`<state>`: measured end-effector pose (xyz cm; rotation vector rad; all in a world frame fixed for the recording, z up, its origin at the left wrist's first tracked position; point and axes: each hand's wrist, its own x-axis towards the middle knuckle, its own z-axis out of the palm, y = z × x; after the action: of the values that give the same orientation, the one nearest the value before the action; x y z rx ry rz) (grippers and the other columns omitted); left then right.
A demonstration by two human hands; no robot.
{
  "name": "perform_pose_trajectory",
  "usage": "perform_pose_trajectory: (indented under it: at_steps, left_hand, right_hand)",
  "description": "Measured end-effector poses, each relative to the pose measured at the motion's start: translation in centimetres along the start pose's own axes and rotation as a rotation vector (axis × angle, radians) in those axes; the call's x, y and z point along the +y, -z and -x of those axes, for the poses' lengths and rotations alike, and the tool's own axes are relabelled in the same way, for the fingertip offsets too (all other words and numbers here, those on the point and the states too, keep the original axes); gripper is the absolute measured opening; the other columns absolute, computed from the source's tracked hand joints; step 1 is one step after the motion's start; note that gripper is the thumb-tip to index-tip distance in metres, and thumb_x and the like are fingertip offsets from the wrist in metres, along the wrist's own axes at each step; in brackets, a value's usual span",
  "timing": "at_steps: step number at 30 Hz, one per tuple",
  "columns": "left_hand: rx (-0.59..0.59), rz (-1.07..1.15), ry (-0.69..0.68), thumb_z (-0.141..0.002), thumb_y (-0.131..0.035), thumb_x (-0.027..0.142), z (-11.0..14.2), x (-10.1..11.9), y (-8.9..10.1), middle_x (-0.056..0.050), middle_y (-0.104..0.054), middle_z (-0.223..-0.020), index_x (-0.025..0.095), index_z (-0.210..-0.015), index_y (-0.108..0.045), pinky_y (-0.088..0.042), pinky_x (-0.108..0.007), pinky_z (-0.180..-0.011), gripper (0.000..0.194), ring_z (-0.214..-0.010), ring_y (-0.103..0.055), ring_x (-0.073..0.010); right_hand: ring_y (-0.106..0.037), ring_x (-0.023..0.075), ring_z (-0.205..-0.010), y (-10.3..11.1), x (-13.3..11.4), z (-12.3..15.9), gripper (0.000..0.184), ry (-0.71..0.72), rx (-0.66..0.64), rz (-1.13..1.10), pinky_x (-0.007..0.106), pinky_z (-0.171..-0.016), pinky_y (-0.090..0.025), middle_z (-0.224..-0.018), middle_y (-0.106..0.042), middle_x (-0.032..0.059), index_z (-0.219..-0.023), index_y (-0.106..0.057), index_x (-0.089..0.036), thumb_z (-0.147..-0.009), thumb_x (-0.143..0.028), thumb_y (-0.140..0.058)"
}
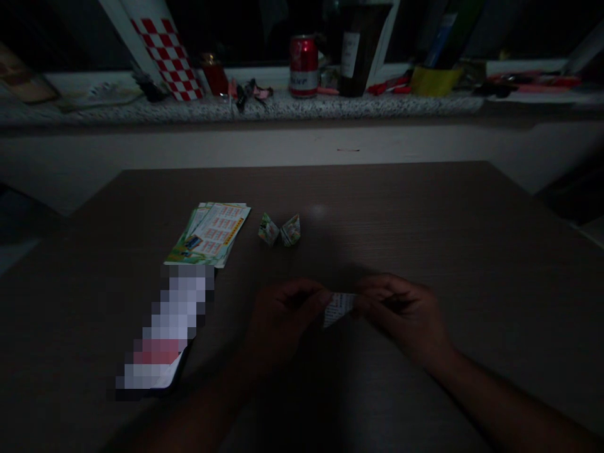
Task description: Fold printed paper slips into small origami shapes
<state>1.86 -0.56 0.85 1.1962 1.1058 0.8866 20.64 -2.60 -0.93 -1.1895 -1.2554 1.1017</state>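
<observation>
The scene is dim. My left hand (pixel 280 318) and my right hand (pixel 401 311) meet over the near middle of a dark wooden table (pixel 425 220). Between their pinched fingers is a small folded piece of printed paper (pixel 338 308), each hand gripping one side of it. Two small folded paper shapes (pixel 279 230) sit side by side on the table just beyond the hands. A stack of printed leaflets (pixel 210 233) lies to their left.
A phone with a lit, blurred screen (pixel 165 330) lies at the near left. Behind the table runs a speckled ledge (pixel 283 107) holding a red can (pixel 303 66), a dark bottle (pixel 358 47), a red-and-white checked object (pixel 167 47) and assorted clutter.
</observation>
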Motion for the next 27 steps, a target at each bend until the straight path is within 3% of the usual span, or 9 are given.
perform_pose_trajectory:
  at_steps: [5, 12, 18, 24, 27]
  left_hand:
    - [0.002, 0.004, 0.027, -0.077, -0.070, 0.027, 0.0, 0.0, 0.0, 0.001, -0.065, -0.064, 0.017, -0.072, -0.072, -0.042, -0.017, -0.055, 0.011, -0.060, -0.055, -0.0101]
    - [-0.050, -0.018, 0.032, -0.077, -0.071, 0.027, 0.1, -0.4, 0.1, 0.001, -0.067, -0.066, 0.017, -0.072, -0.072, -0.043, -0.018, -0.058, 0.012, -0.061, -0.057, -0.0099]
    - [-0.028, 0.119, 0.075, -0.074, -0.073, 0.027, -0.2, -0.6, 0.0, 0.002, -0.064, -0.062, 0.016, -0.068, -0.071, -0.041, -0.018, -0.054, 0.013, -0.057, -0.054, -0.0090]
    - [-0.081, 0.165, 0.119, -0.073, -0.073, 0.027, -0.1, -0.7, -0.6, 0.002, -0.062, -0.060, 0.014, -0.068, -0.071, -0.039, -0.018, -0.054, 0.013, -0.056, -0.051, -0.0081]
    - [-0.070, 0.219, 0.142, -0.073, -0.073, 0.028, -0.1, -1.0, -0.7, 0.001, -0.062, -0.060, 0.014, -0.068, -0.071, -0.040, -0.019, -0.055, 0.014, -0.056, -0.051, -0.0086]
  right_hand:
    - [-0.064, 0.0135, -0.053, 0.2, -0.2, -0.1, 0.019, -0.047, -0.088, -0.022, 0.023, -0.052, -0.051, -0.058, -0.071, 0.0027, -0.066, -0.073, -0.018, -0.079, -0.032, -0.070]
    - [-0.061, 0.0128, -0.052, 0.4, -0.3, 0.0, 0.023, -0.091, -0.135, -0.086, 0.023, -0.050, -0.049, -0.057, -0.068, 0.0027, -0.067, -0.070, -0.016, -0.080, -0.035, -0.069]
    - [-0.051, 0.0097, -0.049, 0.2, 0.4, 0.4, 0.033, -0.079, -0.258, -0.063, 0.022, -0.048, -0.039, -0.054, -0.059, 0.0007, -0.061, -0.063, -0.015, -0.085, -0.038, -0.062]
    - [-0.039, 0.0073, -0.044, 0.1, 0.8, 0.6, 0.040, -0.050, -0.179, -0.059, 0.020, -0.042, -0.030, -0.048, -0.048, -0.0027, -0.056, -0.053, -0.016, -0.084, -0.042, -0.063]
    - [-0.039, 0.0075, -0.045, 0.1, 1.1, 0.6, 0.038, -0.065, -0.266, -0.067, 0.021, -0.043, -0.031, -0.050, -0.048, -0.0030, -0.060, -0.054, -0.016, -0.085, -0.044, -0.061]
